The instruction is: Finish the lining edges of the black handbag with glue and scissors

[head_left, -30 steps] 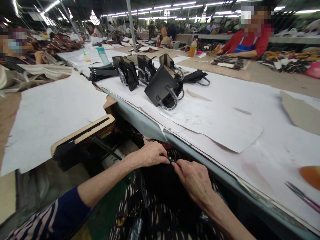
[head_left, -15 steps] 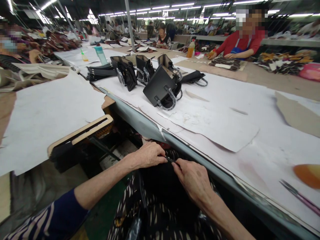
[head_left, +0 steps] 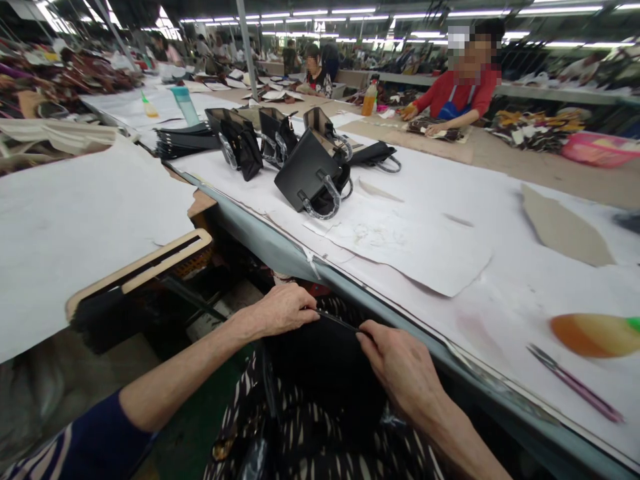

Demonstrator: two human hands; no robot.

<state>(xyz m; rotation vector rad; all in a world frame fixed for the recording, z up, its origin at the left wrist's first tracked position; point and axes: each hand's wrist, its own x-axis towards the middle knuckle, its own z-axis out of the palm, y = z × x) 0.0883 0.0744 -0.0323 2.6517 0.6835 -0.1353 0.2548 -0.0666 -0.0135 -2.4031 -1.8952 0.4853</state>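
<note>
A black handbag rests on my lap, its top edge stretched between my two hands. My left hand pinches that edge at its left end, thumb and fingers pressed together. At the right end my right hand grips the same edge between thumb and forefinger. The bag's lower part blends into the dark patterned clothing, so its outline is hard to make out. Several finished-looking black handbags with plastic-wrapped handles stand and lean on the white-covered table ahead.
Pink-handled pincers and a bottle of amber liquid lie on the table at right. A wooden-rimmed slot juts out at left. Across the table, a person in red handles dark pieces. A teal cup stands farther back.
My right hand has moved right along the bag's edge, widening the gap between my hands. The view has turned slightly right, showing more of the bottle and pincers.
</note>
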